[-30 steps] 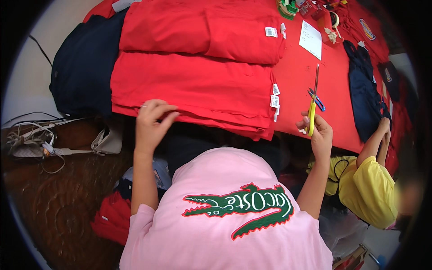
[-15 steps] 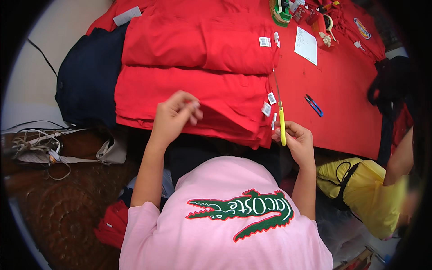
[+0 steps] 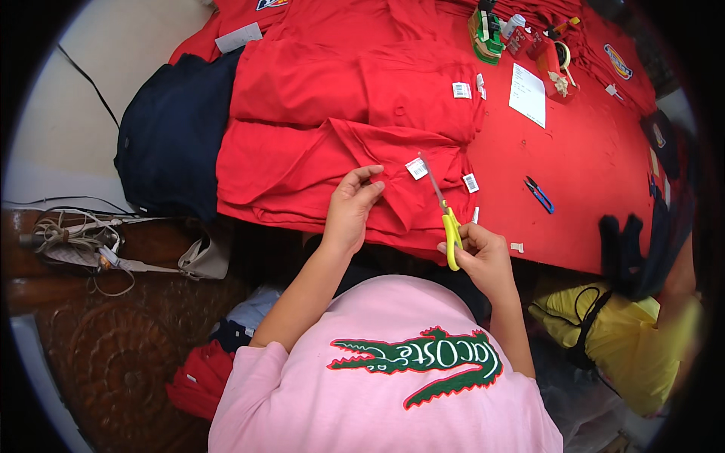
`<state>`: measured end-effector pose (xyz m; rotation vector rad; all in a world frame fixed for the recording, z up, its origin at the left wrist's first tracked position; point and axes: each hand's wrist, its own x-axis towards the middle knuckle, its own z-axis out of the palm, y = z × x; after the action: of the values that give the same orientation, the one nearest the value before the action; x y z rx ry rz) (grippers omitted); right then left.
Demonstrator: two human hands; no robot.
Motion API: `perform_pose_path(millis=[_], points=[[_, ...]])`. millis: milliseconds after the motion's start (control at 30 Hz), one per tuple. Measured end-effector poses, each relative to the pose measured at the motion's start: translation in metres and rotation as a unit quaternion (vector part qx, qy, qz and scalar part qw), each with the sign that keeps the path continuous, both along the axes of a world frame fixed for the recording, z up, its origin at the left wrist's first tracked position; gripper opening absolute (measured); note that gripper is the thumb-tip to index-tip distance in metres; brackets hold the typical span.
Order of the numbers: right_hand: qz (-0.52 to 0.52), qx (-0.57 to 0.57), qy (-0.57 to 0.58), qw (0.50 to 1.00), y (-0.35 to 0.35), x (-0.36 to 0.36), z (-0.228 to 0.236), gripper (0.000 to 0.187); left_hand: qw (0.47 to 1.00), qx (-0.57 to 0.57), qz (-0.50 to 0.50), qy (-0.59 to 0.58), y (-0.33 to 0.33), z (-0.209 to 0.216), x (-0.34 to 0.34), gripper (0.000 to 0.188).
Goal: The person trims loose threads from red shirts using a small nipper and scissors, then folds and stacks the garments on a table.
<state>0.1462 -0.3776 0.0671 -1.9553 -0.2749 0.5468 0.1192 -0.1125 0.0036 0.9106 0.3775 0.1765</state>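
Observation:
My left hand (image 3: 352, 210) is at the front pile of folded red garments (image 3: 283, 166), thumb and fingers closed on a raised fold of the top one. My right hand (image 3: 483, 257) grips yellow-handled scissors (image 3: 451, 234) by the handle, to the right of my left hand. The blades point up and slightly left, and their tips are close to a white barcode tag (image 3: 417, 168) on the lifted cloth. Another white tag (image 3: 470, 183) hangs at the pile's right edge.
Behind lies a second red pile (image 3: 317, 83). Dark navy garments (image 3: 170, 143) are stacked at left. Blue thread snips (image 3: 540, 196) and a white paper (image 3: 527, 96) lie on the red tabletop (image 3: 574, 226). A green tape dispenser (image 3: 487, 38) stands farther back. Another person's arm (image 3: 680, 272) shows at right.
My left hand has moved right and taken hold of the red cloth, which is now raised in a fold. The scissors have tilted left, toward the tag. The whole view has shifted slightly.

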Motion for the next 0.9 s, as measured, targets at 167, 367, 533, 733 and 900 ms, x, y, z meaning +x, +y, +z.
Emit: perform_pose_path(millis=[167,367,533,733,900], points=[[0.046,-0.128,-0.19,0.972,0.01,0.004,0.018,0.036,0.992,0.115,0.016,-0.043,-0.008,0.02,0.008,0.048],[0.072,-0.15,-0.28,0.946,0.013,0.01,0.023,0.037,0.979,0.126,-0.007,-0.159,-0.012,0.038,0.002,0.07],[0.091,-0.139,-0.291,0.942,0.019,0.012,0.012,0.039,0.972,0.175,-0.018,-0.156,-0.016,0.036,-0.003,0.081],[0.083,-0.1,-0.218,0.967,0.025,0.015,0.007,0.041,0.964,0.201,-0.022,-0.174,-0.013,0.033,-0.001,0.086],[0.08,-0.067,-0.154,0.983,0.025,0.014,0.004,0.037,0.968,0.18,-0.016,-0.177,-0.015,0.034,-0.001,0.086]])
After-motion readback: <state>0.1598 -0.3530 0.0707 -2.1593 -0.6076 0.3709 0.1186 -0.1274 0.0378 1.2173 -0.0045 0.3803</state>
